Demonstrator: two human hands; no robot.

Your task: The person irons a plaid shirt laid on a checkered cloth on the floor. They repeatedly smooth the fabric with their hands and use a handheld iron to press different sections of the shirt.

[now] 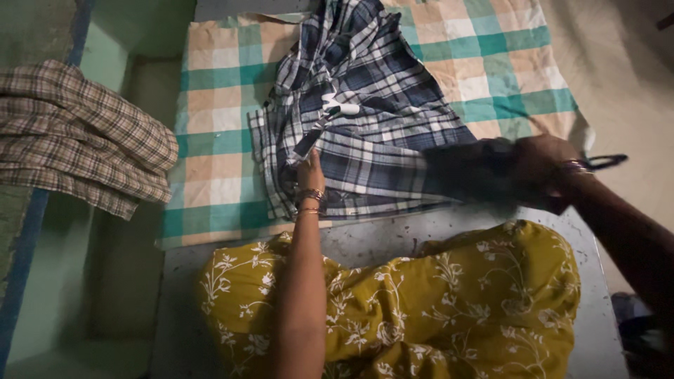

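I am pressing my left hand (309,172) flat on the blue plaid shirt (365,119) (its length running away from me); my right hand (540,168), gripping its near-right edge, is pulling sideways.

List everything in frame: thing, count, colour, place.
plaid shirt: 1, navy and white, spread on the checked cloth
checked cloth: 1, peach, teal and white, under the shirt
folded plaid garment: 1, brown and cream, far left
work surface: 1, grey, under the cloth
floral garment: 1, mustard with white print, on the person
bangles: a few, metallic, left wrist
left hand: flat on the shirt
right hand: on a dark blurred object, grip unclear
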